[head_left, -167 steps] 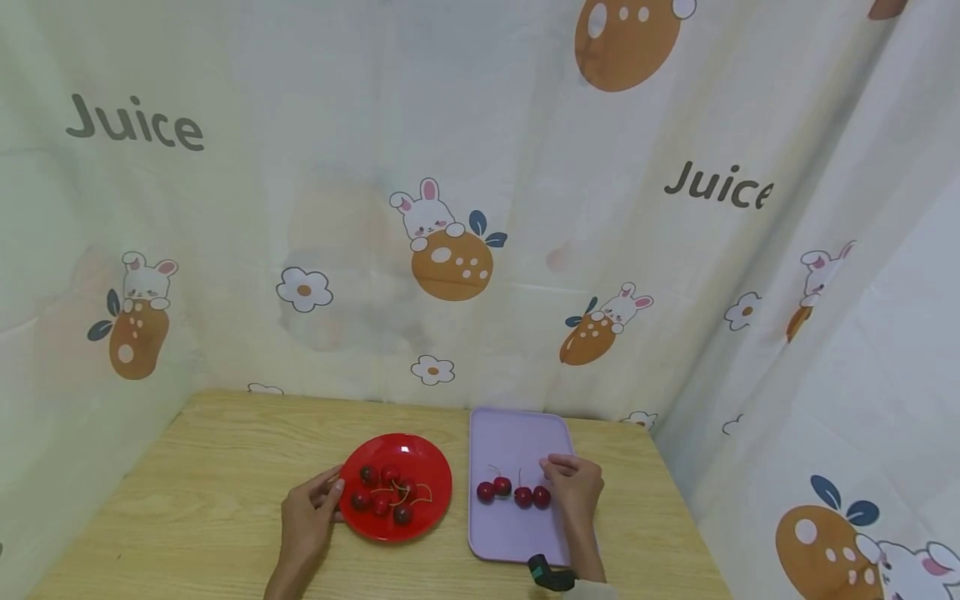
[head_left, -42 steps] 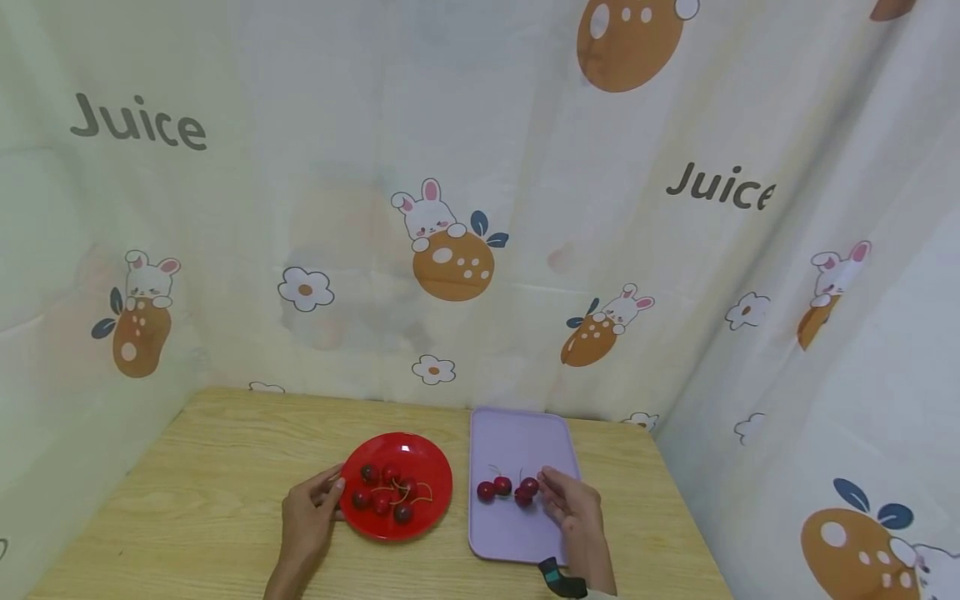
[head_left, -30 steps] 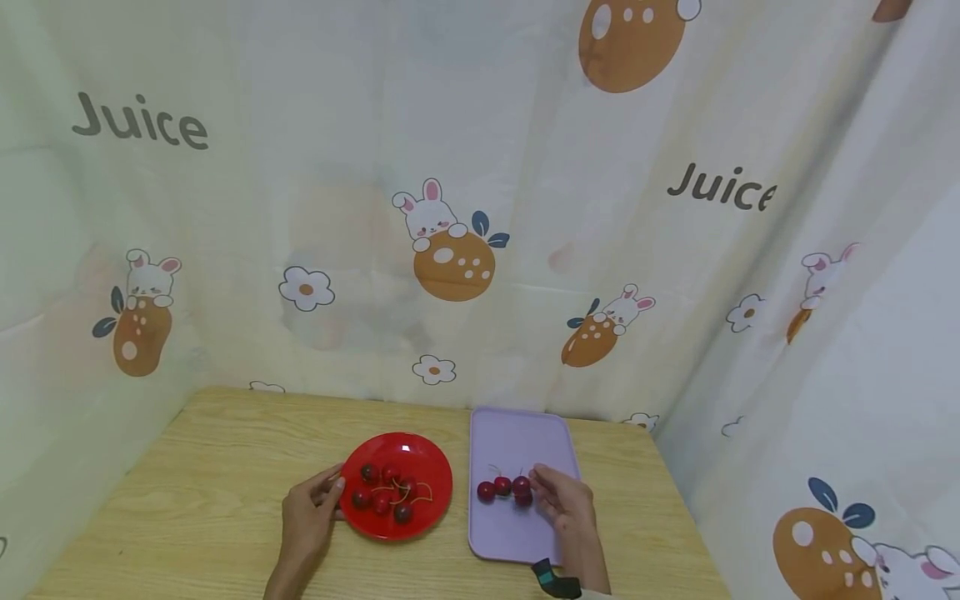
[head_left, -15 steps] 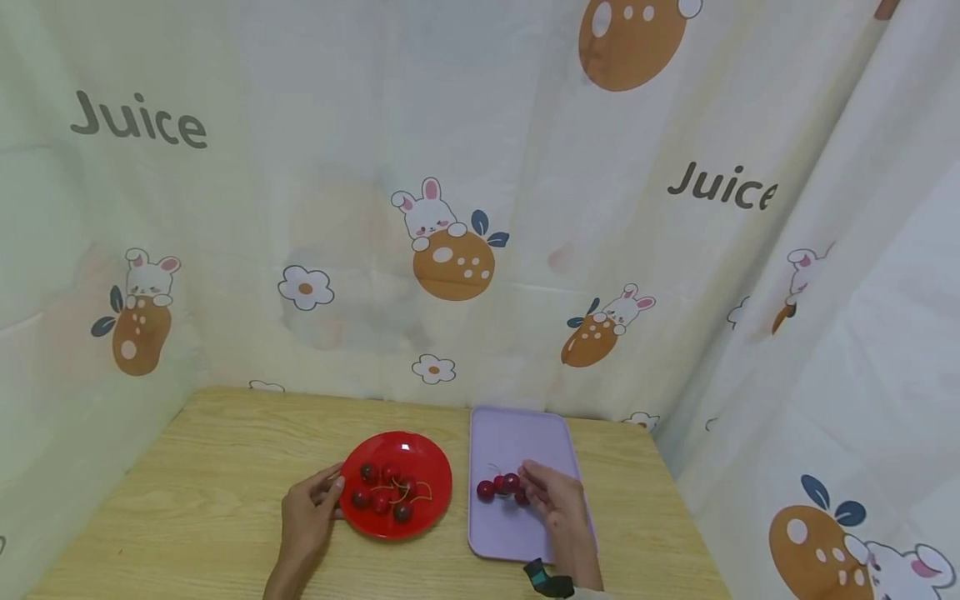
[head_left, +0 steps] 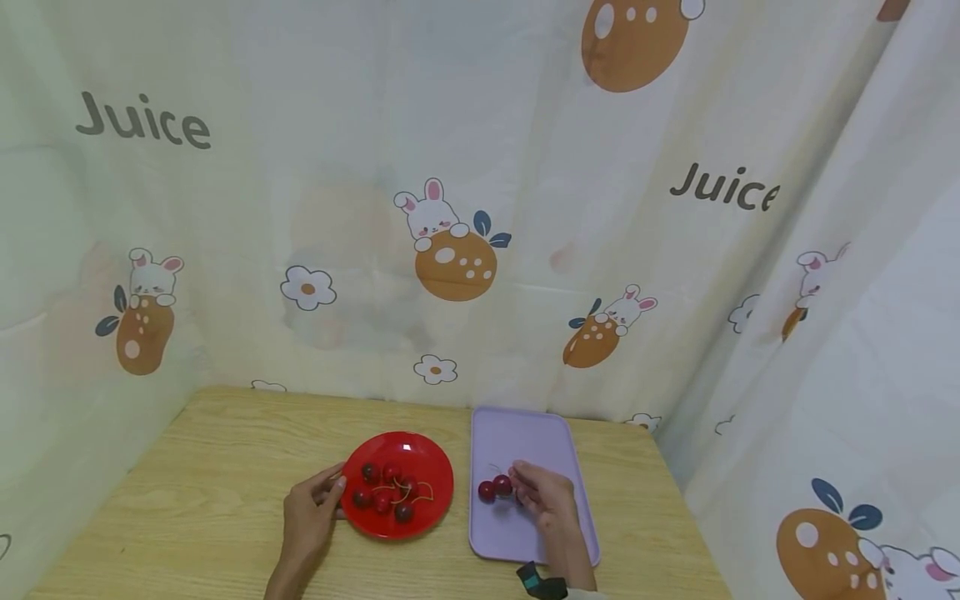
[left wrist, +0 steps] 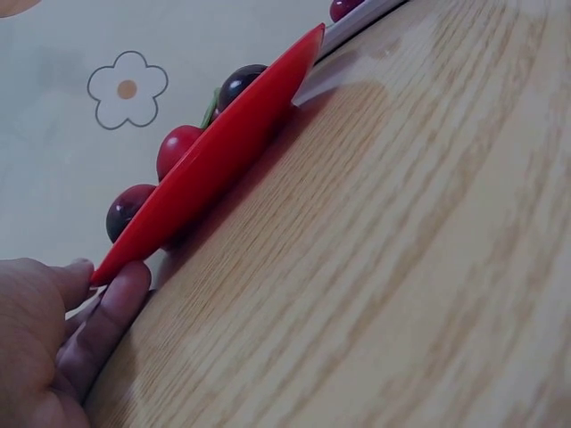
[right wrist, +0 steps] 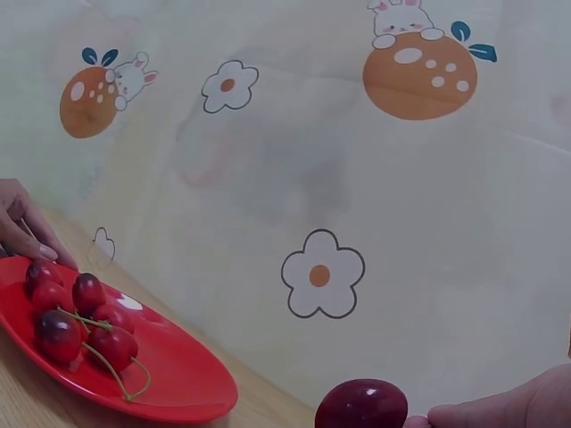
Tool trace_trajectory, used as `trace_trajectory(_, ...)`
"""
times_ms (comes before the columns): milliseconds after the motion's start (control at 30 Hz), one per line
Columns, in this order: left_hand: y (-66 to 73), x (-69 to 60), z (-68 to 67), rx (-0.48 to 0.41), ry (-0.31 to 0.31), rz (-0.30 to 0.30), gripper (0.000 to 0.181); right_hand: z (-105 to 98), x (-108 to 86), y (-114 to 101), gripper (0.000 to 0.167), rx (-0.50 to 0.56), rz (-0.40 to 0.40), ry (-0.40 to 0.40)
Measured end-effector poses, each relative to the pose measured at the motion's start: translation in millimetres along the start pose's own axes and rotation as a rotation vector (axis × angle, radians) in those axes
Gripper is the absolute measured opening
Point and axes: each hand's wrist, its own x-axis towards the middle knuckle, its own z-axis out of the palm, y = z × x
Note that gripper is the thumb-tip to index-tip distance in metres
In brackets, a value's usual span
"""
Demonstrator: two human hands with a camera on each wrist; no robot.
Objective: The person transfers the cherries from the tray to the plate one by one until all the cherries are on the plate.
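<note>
My left hand [head_left: 307, 517] grips the left rim of a red plate [head_left: 427, 454], thumb above and fingers beneath, also visible in the left wrist view [left wrist: 45, 343]. Several cherries with green stems lie on the plate [right wrist: 178, 383]. Over a light purple tray [head_left: 517, 433], my right hand [head_left: 551, 504] pinches a dark red cherry [head_left: 502, 485] at its fingertips. The right wrist view shows that cherry [right wrist: 361, 406] beside the fingertips; whether skin or stem is pinched I cannot tell. Another cherry [head_left: 487, 491] lies on the tray just left, and others are partly hidden by the held cherry and hand.
The plate and tray stand side by side on a light wooden table [head_left: 225, 475], a narrow strip of wood between them. Behind and at both sides hangs a pale curtain [head_left: 352, 333] with rabbit, fruit and flower prints.
My right hand has moved left over the tray with a cherry at its fingertips, from the right-hand cherries toward the left-hand ones. My left hand and the plate have stayed put.
</note>
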Motion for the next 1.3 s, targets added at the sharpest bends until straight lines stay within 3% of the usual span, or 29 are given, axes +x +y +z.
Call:
trace_trajectory(700, 0.6, 0.0, 1.9, -0.002, -0.003, -0.003, 0.037, 17.3, -4.4, 10.6, 0.015, -0.049, -0.023, -0.080)
trace_trajectory(1300, 0.2, 1.0, -0.2, -0.002, -0.006, -0.019, 0.037, 39.1, -5.2, 19.5, 0.018, -0.060, -0.032, -0.093)
